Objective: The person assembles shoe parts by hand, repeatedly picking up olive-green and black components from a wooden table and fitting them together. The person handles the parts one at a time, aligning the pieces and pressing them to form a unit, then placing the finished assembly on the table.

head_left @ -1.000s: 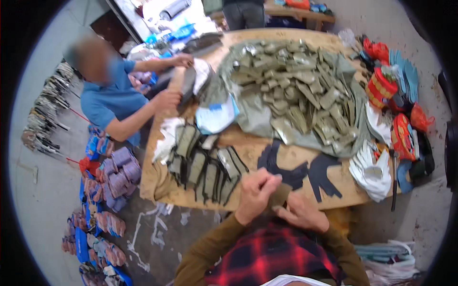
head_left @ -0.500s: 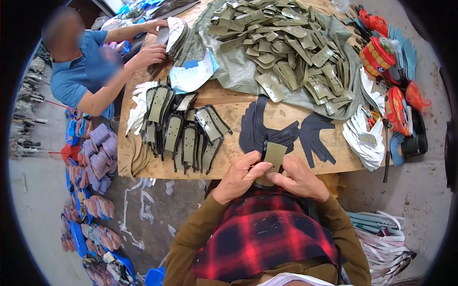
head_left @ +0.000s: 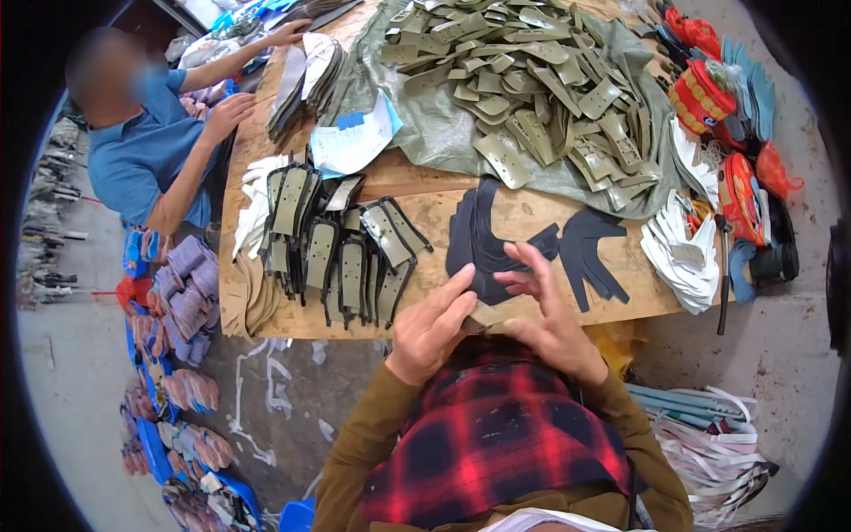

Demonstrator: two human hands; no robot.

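An olive plate (head_left: 483, 316), tilted and seen almost edge-on, is between my two hands at the table's near edge. My left hand (head_left: 429, 335) grips its left side, with the fingers pressed together. My right hand (head_left: 557, 330) has its fingers raised and spread, while its thumb lies close against the plate's right end. Most of the plate is hidden by my hands. Just beyond them lie dark fabric cutouts (head_left: 476, 232) in a fanned stack, with more curved dark cutouts (head_left: 592, 251) to the right. Black-edged olive plates (head_left: 321, 253) with small holes are piled to the left.
A large heap of bare olive plates (head_left: 541, 80) covers a green sheet (head_left: 417, 133) at the back. White cutouts (head_left: 678, 253) and red bags (head_left: 700, 96) line the right. A co-worker (head_left: 146, 146) in blue sits at far left, near paper sheets (head_left: 355, 137).
The plate has tipped from upright to nearly edge-on. My right fingers have opened and lifted off it. The co-worker's hands have drawn back from the stack of cutouts.
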